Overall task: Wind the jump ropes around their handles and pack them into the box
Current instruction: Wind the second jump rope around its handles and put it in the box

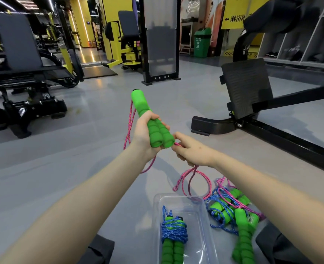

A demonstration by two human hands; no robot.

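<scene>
Left hand is wrapped round a pair of green ribbed foam jump-rope handles held side by side, raised off the floor with the cap ends pointing away. Right hand sits just beside it at the near ends of the handles, fingertips pinching the pink braided rope where it leaves them. So the hands are close together, each clamped on part of the same jump rope. The rope is unwound: two strands hang from the far ends down past the left wrist, and a slack loop drops from the right hand to the smooth grey gym floor. Below the hands on the floor sits a clear rectangular plastic box, open, between the person's dark-trousered knees. It holds one wound bundle, blue rope wrapped round green handles, lying along the left wall of the box. Touching the box's right side is a tangled heap of unwound ropes, blue and pink cords over green handles. To the right, well apart from the hands, a black machine footplate on a black steel frame runs along the floor toward the near right. To the left stands a black and grey padded weight machine. Open floor lies between the two, ahead of the hands. Further back: yellow machines, a green bin, and grey cubby shelves on the right wall.
</scene>
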